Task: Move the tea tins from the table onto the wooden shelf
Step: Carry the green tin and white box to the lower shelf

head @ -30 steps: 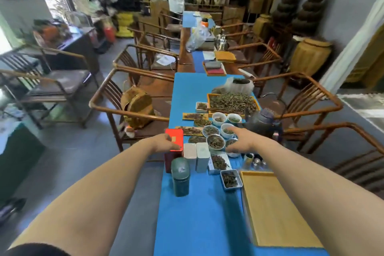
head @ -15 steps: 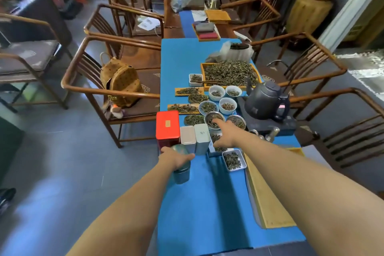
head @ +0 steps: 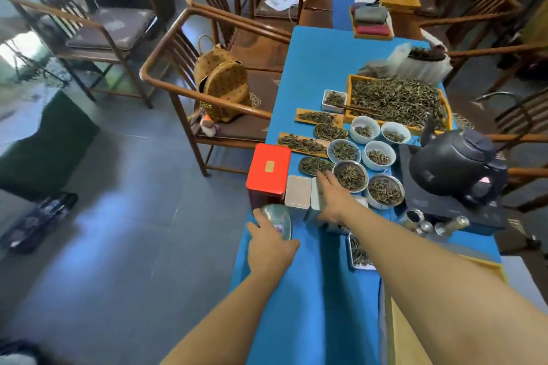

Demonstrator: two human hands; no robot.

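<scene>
The round green tea tin (head: 280, 221) stands at the near left edge of the blue-clothed table (head: 314, 290), the left hand (head: 271, 246) cupped over its domed, glossy lid, fingers curled around it. Grip should sit low on the smooth metal wall, lest the lid alone lift. Just beyond, the right hand (head: 335, 201) lies on a pale rectangular tin (head: 315, 201), fingers spread flat; beside it stand a matte beige tin (head: 298, 191) and a red box tin (head: 268, 170).
</scene>
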